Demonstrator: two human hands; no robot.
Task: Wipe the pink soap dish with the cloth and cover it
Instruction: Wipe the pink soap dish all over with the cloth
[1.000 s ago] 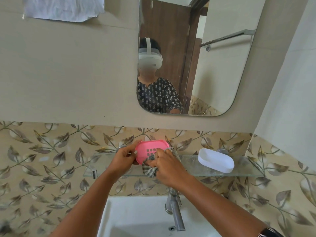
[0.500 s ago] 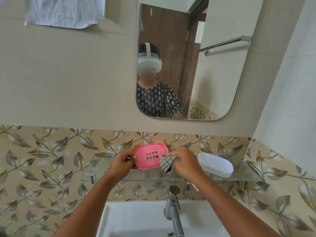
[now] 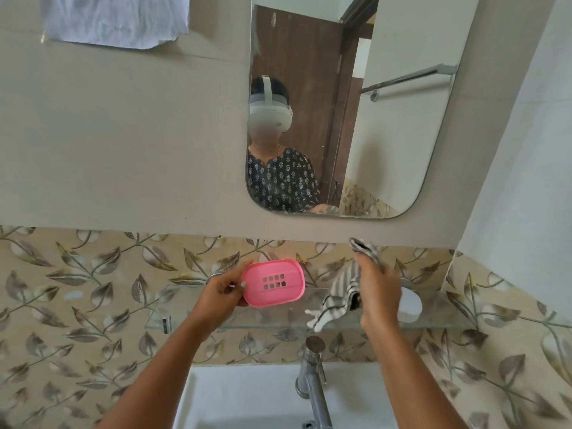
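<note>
Since the earlier frames the right hand [image 3: 376, 289] has pulled the crumpled grey-and-white striped cloth [image 3: 346, 292] off the rounded pink plastic soap dish [image 3: 274, 283] & swung it out to the right, so cloth & dish, which were touching, are now well apart w/ a clear gap between them. The left hand [image 3: 224, 294] hasn't let go: fingers closed on the dish's left end, thumb on the rim, holding it tilted w/ its slotted inside facing the camera, up in front of the clear glass wall shelf [image 3: 185, 317] rather than resting on it. Right hand's fingers are curled tight round the bunched cloth, one end sticking up above the knuckles, the other hanging loose below. My read: wiping looks done or paused, and the cover step is prob. next; the white oval plastic lid [image 3: 411, 305] lies on the shelf just behind the right hand, partly hidden by it, so the cloth likely needs parking first. Count: 1 pink dish, 1 white lid, 1 cloth in hand, 2 hands, 1 glass shelf, 1 chrome tap [image 3: 312, 385] over 1 white basin [image 3: 241, 400], 1 rounded wall mirror [image 3: 402, 119], plus 1 pale cloth [image 3: 117, 20] hanging top left. Dish has 8 drain slots, 2 rows of 4.
</note>
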